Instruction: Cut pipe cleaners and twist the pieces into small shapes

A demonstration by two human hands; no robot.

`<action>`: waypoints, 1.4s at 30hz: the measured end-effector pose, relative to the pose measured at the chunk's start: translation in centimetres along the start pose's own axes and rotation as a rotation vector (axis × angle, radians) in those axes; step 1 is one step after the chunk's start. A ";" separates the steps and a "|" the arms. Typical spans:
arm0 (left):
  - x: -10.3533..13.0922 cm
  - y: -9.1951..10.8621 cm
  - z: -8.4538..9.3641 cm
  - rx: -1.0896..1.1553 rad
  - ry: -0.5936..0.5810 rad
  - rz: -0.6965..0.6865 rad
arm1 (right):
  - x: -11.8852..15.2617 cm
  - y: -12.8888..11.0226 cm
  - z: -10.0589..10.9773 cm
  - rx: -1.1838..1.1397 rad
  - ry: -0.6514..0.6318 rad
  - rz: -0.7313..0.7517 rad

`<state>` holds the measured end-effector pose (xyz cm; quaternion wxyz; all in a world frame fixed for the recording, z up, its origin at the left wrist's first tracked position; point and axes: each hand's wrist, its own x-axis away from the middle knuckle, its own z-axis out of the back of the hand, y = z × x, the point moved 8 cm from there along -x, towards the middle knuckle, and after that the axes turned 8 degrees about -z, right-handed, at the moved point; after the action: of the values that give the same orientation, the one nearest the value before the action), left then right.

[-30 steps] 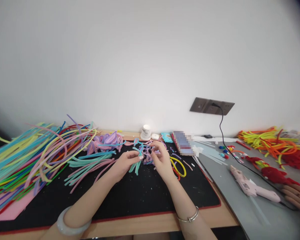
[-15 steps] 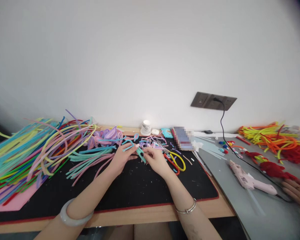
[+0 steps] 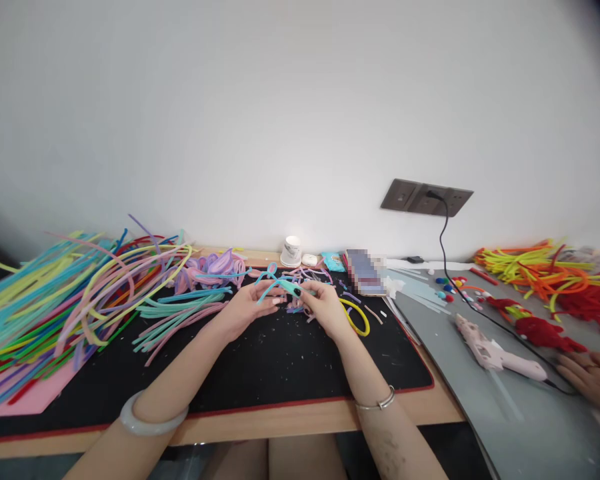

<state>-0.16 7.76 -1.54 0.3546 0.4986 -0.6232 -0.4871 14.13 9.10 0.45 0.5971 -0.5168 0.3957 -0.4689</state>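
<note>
Between my hands is a small teal and blue pipe-cleaner piece (image 3: 289, 287), with thin blue ends sticking out to the left. My right hand (image 3: 324, 308) pinches its right end, a dark nail showing there. My left hand (image 3: 247, 310) grips its left side, fingers curled around the blue strands. Both hands are raised over the black mat (image 3: 280, 373). Behind them lie pink and purple pipe-cleaner scraps (image 3: 310, 275). Scissors with a yellow handle (image 3: 365, 323) lie just right of my right hand, partly hidden by it.
Long coloured pipe cleaners (image 3: 40, 313) pile up at left, beside a teal bundle (image 3: 175, 307). A paper cup (image 3: 292, 250) and a phone (image 3: 365, 272) stand behind. At right lie a pink glue gun (image 3: 495, 350), its cord, a red figure (image 3: 540, 332) and another person's hand (image 3: 590, 377).
The teal piece has turned from steeply slanted to nearly level and moved slightly up and right. My right hand shifted up and right, covering the orange-red scissor handle.
</note>
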 end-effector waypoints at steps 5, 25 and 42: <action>-0.2 0.4 1.1 -0.007 0.032 0.034 | 0.4 0.1 0.2 0.123 -0.145 -0.049; 0.0 1.4 -1.1 -0.504 -0.090 -0.192 | 0.2 0.2 -0.7 -0.129 -0.072 -0.030; 0.3 2.1 -1.1 -0.540 -0.030 -0.275 | 0.3 -0.1 -1.4 -0.317 -0.091 -0.027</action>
<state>0.22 7.29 0.72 0.3958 0.4590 -0.4028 -0.6858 12.82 8.44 0.38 0.5190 -0.6304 0.4304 -0.3847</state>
